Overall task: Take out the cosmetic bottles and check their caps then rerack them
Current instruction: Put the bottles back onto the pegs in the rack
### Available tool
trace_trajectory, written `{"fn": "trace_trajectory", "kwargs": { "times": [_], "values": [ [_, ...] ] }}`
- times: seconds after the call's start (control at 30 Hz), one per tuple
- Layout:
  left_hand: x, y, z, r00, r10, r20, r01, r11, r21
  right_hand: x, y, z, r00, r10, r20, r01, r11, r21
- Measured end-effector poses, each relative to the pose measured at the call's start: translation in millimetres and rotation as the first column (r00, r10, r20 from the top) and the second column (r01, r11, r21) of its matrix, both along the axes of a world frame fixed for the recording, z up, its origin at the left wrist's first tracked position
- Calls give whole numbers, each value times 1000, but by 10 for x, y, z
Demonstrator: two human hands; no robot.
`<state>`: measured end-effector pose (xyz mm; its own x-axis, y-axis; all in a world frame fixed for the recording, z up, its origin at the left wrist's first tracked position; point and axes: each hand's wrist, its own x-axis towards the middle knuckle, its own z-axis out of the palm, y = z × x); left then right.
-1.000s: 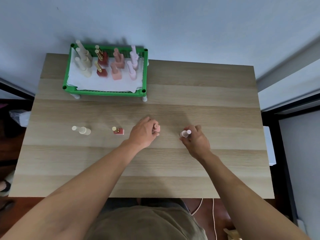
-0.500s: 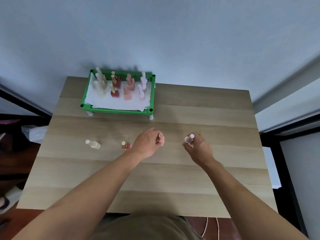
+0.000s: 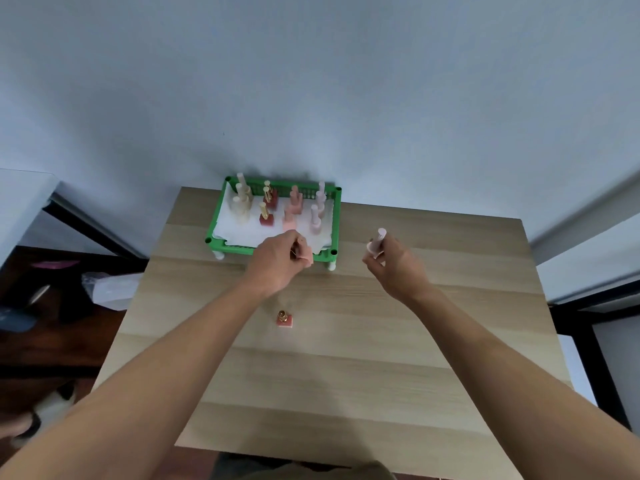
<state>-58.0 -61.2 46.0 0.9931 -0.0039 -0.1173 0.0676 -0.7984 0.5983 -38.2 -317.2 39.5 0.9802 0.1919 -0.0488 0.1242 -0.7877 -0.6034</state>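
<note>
My left hand point(image 3: 277, 259) is shut on a peach-pink bottle point(image 3: 306, 252), held above the table at the front edge of the green rack point(image 3: 214, 221). My right hand point(image 3: 394, 263) is shut on a pale lilac bottle point(image 3: 375, 242), lifted off the table to the right of the rack. The rack holds several upright bottles: cream ones point(image 3: 240, 204) at the left, dark red ones with gold caps point(image 3: 267, 213), pink ones point(image 3: 294, 202) and lilac ones point(image 3: 317, 211). A red bottle with a gold cap point(image 3: 284, 319) stands alone on the table below my left hand.
The rack is lined with white paper and sits at the far left of the wooden table point(image 3: 346, 358), against a blue-grey wall. Dark floor with clutter lies off the table's left edge. A black frame runs along the right side.
Both hands lifted their bottles off the table and moved away from me toward the rack. The camera tilted up, and the cream bottle on the table's left is no longer in view.
</note>
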Motion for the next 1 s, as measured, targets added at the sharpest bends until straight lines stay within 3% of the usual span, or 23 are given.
{"fn": "trace_trajectory", "kwargs": {
  "times": [0.2, 0.33, 0.7, 1.0],
  "values": [
    [184, 400, -22, 998, 64, 28, -66, 997, 43, 206, 278, 137, 999, 23, 28, -23, 1000, 5],
    [330, 573, -97, 995, 96, 18, -95, 995, -26, 368, 459, 146, 1000, 16, -11, -16, 1000, 15],
    [630, 693, -420, 998, 36, 54, -28, 990, -141, 691, 890, -43, 993, -41, -109, 46, 998, 42],
    [741, 654, -676, 995, 23, 96, -15, 996, -84, 839, 1124, -281, 987, -13, -157, 14, 1000, 5]
  ]
}}
